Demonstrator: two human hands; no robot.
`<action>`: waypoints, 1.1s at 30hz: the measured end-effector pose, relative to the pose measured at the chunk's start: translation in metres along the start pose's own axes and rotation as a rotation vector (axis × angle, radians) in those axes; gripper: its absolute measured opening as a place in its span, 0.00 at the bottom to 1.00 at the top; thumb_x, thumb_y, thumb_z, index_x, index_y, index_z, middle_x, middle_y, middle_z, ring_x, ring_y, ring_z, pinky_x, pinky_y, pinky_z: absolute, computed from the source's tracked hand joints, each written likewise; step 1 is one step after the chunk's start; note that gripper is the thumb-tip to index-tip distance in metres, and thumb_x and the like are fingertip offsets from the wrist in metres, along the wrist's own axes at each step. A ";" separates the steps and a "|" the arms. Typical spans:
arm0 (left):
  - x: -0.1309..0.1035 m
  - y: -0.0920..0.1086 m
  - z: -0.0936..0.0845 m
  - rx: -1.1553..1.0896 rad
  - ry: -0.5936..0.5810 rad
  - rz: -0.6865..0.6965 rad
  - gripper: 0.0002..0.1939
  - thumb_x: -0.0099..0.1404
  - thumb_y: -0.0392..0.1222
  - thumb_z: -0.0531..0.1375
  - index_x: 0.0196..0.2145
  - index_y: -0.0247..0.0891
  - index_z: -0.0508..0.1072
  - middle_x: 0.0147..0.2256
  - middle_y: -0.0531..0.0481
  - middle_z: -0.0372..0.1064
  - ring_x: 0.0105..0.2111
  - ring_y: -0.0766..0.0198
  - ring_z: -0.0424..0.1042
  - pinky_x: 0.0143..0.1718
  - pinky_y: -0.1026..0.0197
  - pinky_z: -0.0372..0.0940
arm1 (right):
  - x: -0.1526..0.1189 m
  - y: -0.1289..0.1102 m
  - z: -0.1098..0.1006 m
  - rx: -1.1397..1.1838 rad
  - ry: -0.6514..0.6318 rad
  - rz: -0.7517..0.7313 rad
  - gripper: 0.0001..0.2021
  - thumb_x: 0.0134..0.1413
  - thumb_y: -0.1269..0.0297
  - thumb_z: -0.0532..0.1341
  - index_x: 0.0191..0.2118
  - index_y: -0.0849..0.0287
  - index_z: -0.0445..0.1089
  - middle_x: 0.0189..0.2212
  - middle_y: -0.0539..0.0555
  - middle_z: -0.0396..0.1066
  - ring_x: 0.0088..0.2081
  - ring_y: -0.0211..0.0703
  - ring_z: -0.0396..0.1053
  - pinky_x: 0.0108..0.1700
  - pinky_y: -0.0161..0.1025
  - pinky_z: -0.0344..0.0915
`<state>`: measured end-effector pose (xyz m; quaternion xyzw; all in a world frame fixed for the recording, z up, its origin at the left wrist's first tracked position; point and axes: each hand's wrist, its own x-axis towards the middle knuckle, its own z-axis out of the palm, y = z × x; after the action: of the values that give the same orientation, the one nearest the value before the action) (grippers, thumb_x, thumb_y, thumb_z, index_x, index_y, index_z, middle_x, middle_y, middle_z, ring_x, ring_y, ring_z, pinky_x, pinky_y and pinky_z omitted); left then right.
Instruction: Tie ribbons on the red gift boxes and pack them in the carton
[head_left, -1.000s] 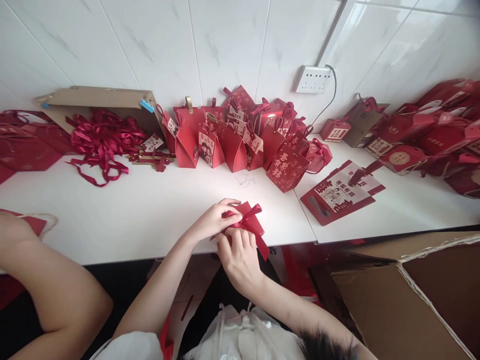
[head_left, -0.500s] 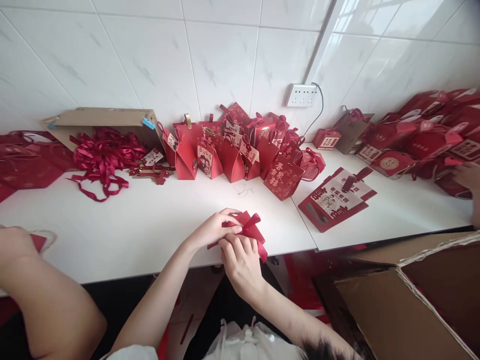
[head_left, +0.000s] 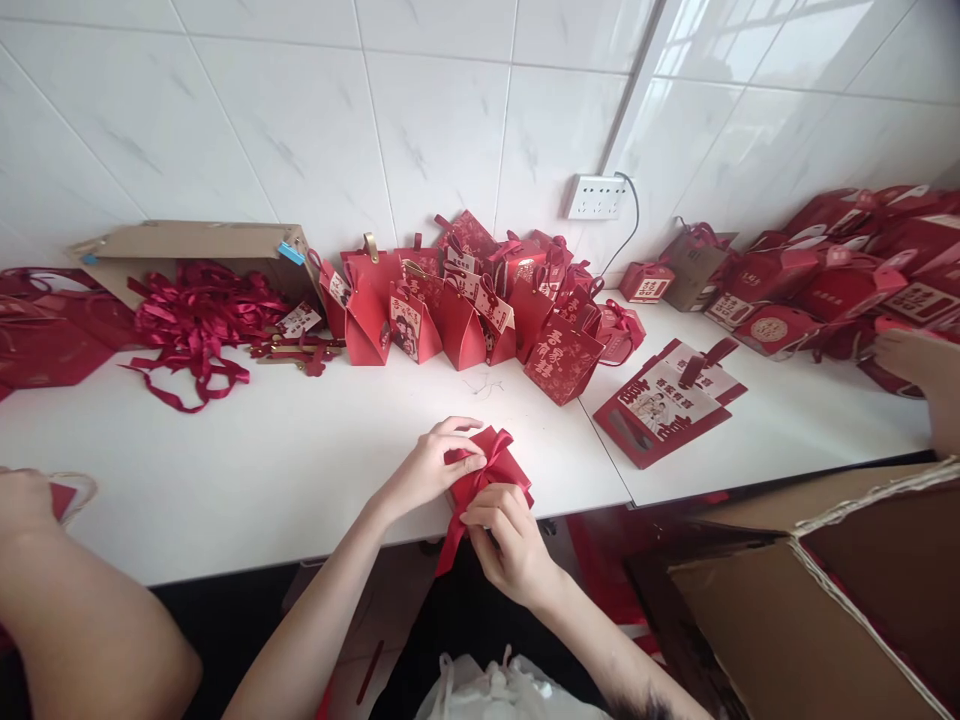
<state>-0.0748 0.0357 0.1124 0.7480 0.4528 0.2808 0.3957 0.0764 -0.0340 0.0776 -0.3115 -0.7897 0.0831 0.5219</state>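
A small red gift box point(head_left: 515, 472) lies at the front edge of the white table, with a red ribbon point(head_left: 451, 545) across its top tied in a bow. My left hand point(head_left: 429, 468) comes from the left, its thumb and fingers closed on the bow's left side. My right hand point(head_left: 517, 548) is lower, over the near side of the box, pinching the ribbon near the knot. One ribbon tail hangs past the table edge below my fingers. Part of the box is covered by both hands.
Behind stands a row of red gift boxes point(head_left: 463, 325). A cardboard box point(head_left: 202, 238) spills red ribbons point(head_left: 202, 310). Flat printed bags point(head_left: 664, 405) lie right. Other people's arms reach in at left point(head_left: 82, 600) and right point(head_left: 911, 362). An open carton point(head_left: 739, 590) stands lower right.
My right hand has moved slightly right and down and now pinches the ribbon. The ribbon tail has swung from the right side to the lower left. The bow shows more clearly.
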 end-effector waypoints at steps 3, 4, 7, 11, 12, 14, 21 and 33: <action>-0.013 0.010 0.010 0.178 0.234 -0.012 0.07 0.63 0.44 0.57 0.32 0.43 0.75 0.51 0.48 0.65 0.54 0.53 0.63 0.60 0.42 0.49 | -0.002 -0.001 -0.001 0.000 0.017 0.006 0.11 0.55 0.80 0.55 0.41 0.60 0.65 0.33 0.56 0.69 0.40 0.43 0.66 0.40 0.41 0.68; -0.017 0.012 0.014 0.207 0.281 -0.021 0.06 0.62 0.43 0.57 0.32 0.43 0.74 0.51 0.47 0.66 0.53 0.53 0.64 0.60 0.41 0.49 | -0.002 -0.001 -0.001 0.002 0.027 0.008 0.11 0.54 0.80 0.54 0.41 0.60 0.65 0.33 0.56 0.69 0.40 0.44 0.66 0.40 0.41 0.68; -0.024 0.013 0.023 0.174 0.308 -0.035 0.04 0.61 0.41 0.58 0.32 0.42 0.73 0.51 0.47 0.66 0.53 0.54 0.65 0.57 0.46 0.55 | -0.001 -0.001 -0.002 0.021 0.035 -0.008 0.11 0.52 0.81 0.55 0.40 0.59 0.65 0.33 0.56 0.69 0.41 0.45 0.67 0.41 0.42 0.68; -0.020 0.009 0.025 0.052 0.240 -0.074 0.03 0.60 0.40 0.59 0.32 0.42 0.73 0.52 0.48 0.65 0.54 0.54 0.64 0.57 0.49 0.57 | -0.001 0.004 -0.002 0.082 0.016 -0.043 0.13 0.49 0.81 0.55 0.38 0.59 0.64 0.30 0.54 0.68 0.37 0.43 0.66 0.39 0.43 0.68; -0.018 0.008 0.025 0.029 0.219 -0.077 0.03 0.60 0.41 0.59 0.31 0.42 0.73 0.52 0.48 0.64 0.54 0.54 0.63 0.57 0.49 0.57 | -0.001 0.005 -0.002 0.098 0.014 -0.051 0.13 0.48 0.81 0.54 0.38 0.59 0.64 0.30 0.54 0.68 0.35 0.42 0.66 0.39 0.42 0.67; -0.015 0.007 0.022 -0.013 0.186 -0.069 0.04 0.60 0.43 0.59 0.30 0.42 0.73 0.52 0.49 0.63 0.56 0.54 0.61 0.59 0.50 0.55 | -0.002 0.005 -0.001 0.131 0.012 -0.068 0.12 0.47 0.81 0.54 0.37 0.59 0.64 0.29 0.53 0.67 0.34 0.41 0.65 0.37 0.42 0.67; -0.010 0.003 0.016 -0.113 0.126 -0.075 0.08 0.59 0.47 0.60 0.32 0.41 0.74 0.54 0.48 0.62 0.57 0.54 0.60 0.60 0.52 0.53 | 0.011 0.004 -0.026 0.268 -0.049 -0.068 0.09 0.52 0.71 0.53 0.39 0.59 0.65 0.31 0.56 0.69 0.35 0.45 0.67 0.39 0.46 0.65; -0.027 -0.005 0.016 -0.057 0.217 -0.059 0.14 0.59 0.52 0.60 0.41 0.44 0.73 0.52 0.47 0.66 0.58 0.53 0.60 0.57 0.52 0.58 | 0.055 0.063 -0.038 0.277 -0.377 0.739 0.21 0.54 0.43 0.56 0.26 0.59 0.62 0.22 0.47 0.61 0.26 0.36 0.57 0.30 0.35 0.55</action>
<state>-0.0762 0.0073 0.0978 0.6880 0.5067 0.3612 0.3734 0.1207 0.0405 0.1082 -0.4798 -0.6880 0.4246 0.3408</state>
